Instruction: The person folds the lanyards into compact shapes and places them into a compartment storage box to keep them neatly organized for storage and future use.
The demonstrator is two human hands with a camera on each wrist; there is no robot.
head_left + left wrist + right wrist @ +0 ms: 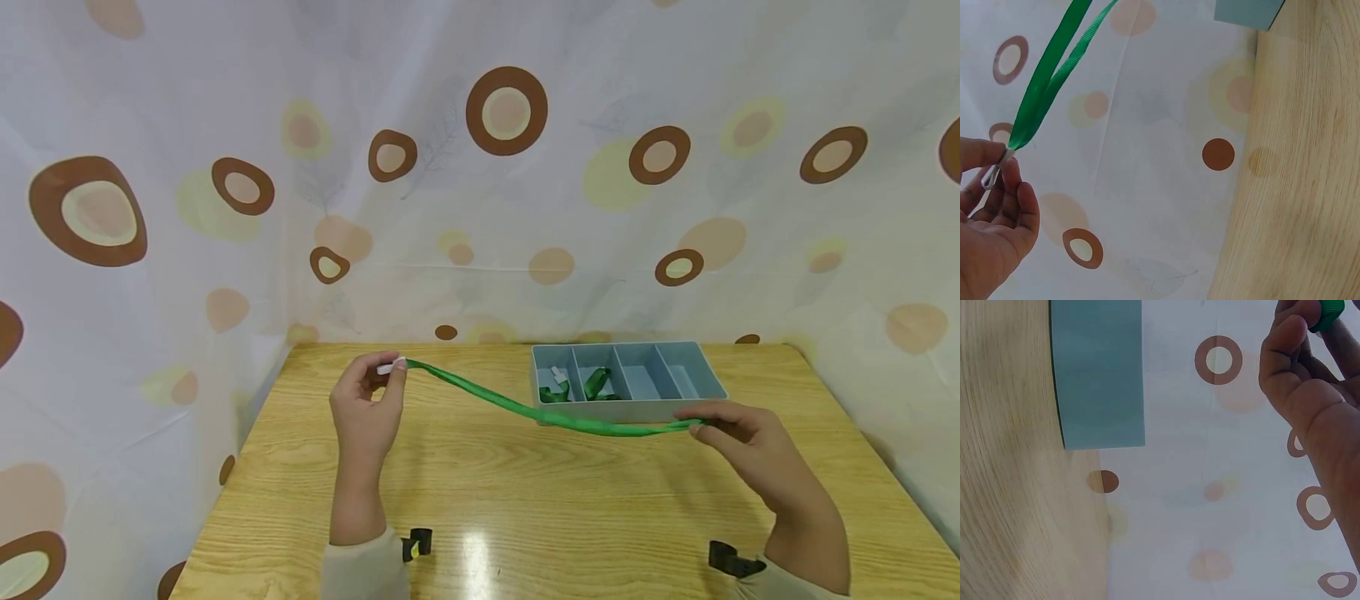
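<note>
A long green ribbon lanyard [517,407] is held up between both hands, sagging a little in the middle. My left hand [367,408] pinches its white clip end [385,368] between thumb and fingers. In the left wrist view, two green strands [1041,94] run up from the small white clip [990,177]. At the other end, my right hand [765,454] pinches the ribbon between thumb and fingertips. A bit of that green end [1329,314] shows at the fingers in the right wrist view. The right hand is lower than the left in the head view.
A blue-grey divided box [637,410] stands at the back right of the wooden table [480,492]. Green ribbon with a white clip [555,390] lies in its leftmost compartment, and more green ribbon [597,383] in the one beside it. A patterned curtain [450,208] hangs behind.
</note>
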